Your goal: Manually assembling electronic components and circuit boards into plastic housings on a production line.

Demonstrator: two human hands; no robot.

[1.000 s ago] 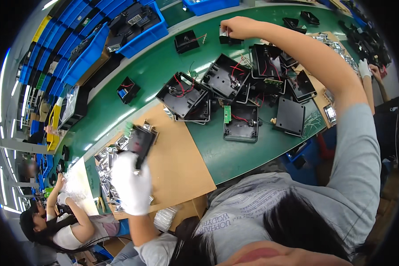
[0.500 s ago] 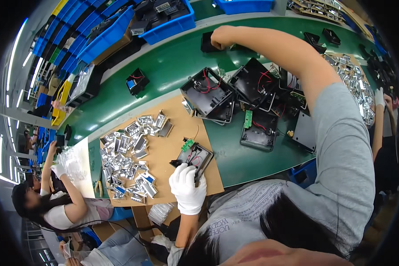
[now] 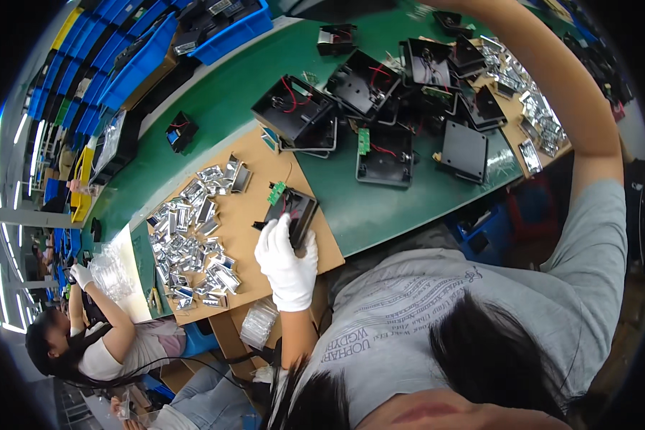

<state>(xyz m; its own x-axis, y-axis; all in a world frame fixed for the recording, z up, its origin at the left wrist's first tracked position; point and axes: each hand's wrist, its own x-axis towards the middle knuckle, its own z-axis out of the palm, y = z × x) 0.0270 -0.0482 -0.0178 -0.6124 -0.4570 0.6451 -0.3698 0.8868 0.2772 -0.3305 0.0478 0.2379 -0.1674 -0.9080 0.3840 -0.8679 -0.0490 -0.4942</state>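
My left hand (image 3: 288, 266), in a white glove, grips the near end of an open black plastic housing (image 3: 302, 219) on the brown cardboard sheet (image 3: 265, 168). Its thumb is on the right side and its fingers lie over the left edge. A small green circuit board (image 3: 276, 193) and thin red wires show at the housing's far end. My bare right arm (image 3: 588, 93) reaches far across the bench, and its hand is cut off by the upper edge. A dark blurred shape (image 3: 344, 8) shows at that edge; whether the hand touches it is hidden.
Shiny metal pieces (image 3: 193, 240) are heaped left of the housing. Open black housings (image 3: 294, 107) with wires crowd the green bench (image 3: 330, 208) beyond. More metal pieces (image 3: 541, 118) lie at the right. Blue bins (image 3: 229, 32) stand behind. A co-worker (image 3: 104, 337) sits at the left.
My right hand has left the small black box at the back and moved beyond the upper edge. My left hand keeps hold of the housing. The whole view has shifted.
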